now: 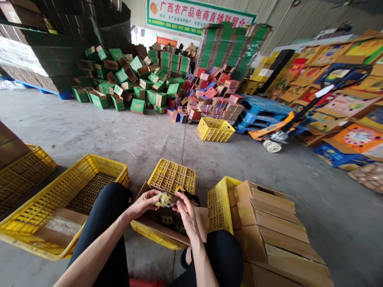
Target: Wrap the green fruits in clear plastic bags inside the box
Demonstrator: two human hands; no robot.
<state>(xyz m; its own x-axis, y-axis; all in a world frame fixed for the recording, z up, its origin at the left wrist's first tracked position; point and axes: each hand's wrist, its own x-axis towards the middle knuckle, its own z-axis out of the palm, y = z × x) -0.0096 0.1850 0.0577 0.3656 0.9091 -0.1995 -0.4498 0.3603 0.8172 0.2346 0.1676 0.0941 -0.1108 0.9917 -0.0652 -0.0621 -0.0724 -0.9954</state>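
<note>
Above an open cardboard box [201, 223], a yellow-green fruit [164, 200] with dark patches sits in clear plastic. My left hand [146, 204] grips its left end between thumb and fingers. On the other side my right hand [184, 207] is closed, its fingertips at the right end of the plastic. More of the spotted fruits [168, 219] lie inside the box, partly hidden by shadow and my hands. The box rests on a yellow crate [160, 236]. Just beyond my right hand is an orange and black tool [188, 194], partly covered, its kind unclear.
An upturned yellow crate [173, 175] stands beyond the box. To the left is a large yellow crate [98, 161] with cardboard in it; to the right, folded cartons [278, 227] stand in another crate. Farther off are heaped green boxes [137, 105] and a pallet jack [278, 133].
</note>
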